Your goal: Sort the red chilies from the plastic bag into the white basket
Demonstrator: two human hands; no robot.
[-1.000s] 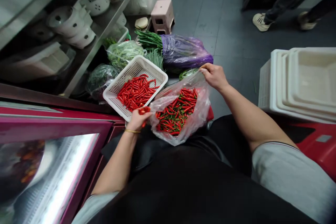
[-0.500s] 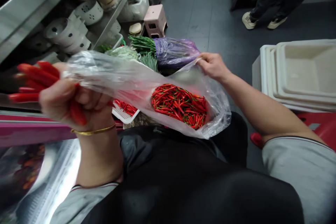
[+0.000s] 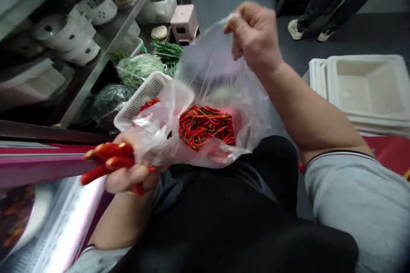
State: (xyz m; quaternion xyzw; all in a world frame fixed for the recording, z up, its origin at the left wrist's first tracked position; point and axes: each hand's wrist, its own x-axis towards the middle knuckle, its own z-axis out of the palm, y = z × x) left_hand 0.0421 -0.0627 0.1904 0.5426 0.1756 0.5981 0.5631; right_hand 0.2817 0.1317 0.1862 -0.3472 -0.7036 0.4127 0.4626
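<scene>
My left hand (image 3: 130, 175) is closed around several large red chili peppers (image 3: 109, 158), whose tips stick out to the left. The same hand also grips the gathered edge of a clear plastic bag (image 3: 224, 76). Inside the bag lies a heap of small red chilies (image 3: 206, 126) with green stems. My right hand (image 3: 254, 34) pinches the bag's far edge and holds it high, so the bag's mouth is spread wide. Behind the bag, partly covered by it, stands a white perforated basket (image 3: 141, 98) with some red chilies in it.
Leafy greens in clear plastic (image 3: 139, 70) and green stalks (image 3: 166, 51) lie beyond the basket. A pink stool (image 3: 185, 21) stands behind them. White pots (image 3: 77, 40) fill a shelf at left. Stacked white tubs (image 3: 368, 87) stand at right. Another person's legs (image 3: 333, 4) show at top right.
My right hand has risen, lifting the bag's edge and opening its mouth. My left hand has come down and right with the peppers. More of the white basket shows.
</scene>
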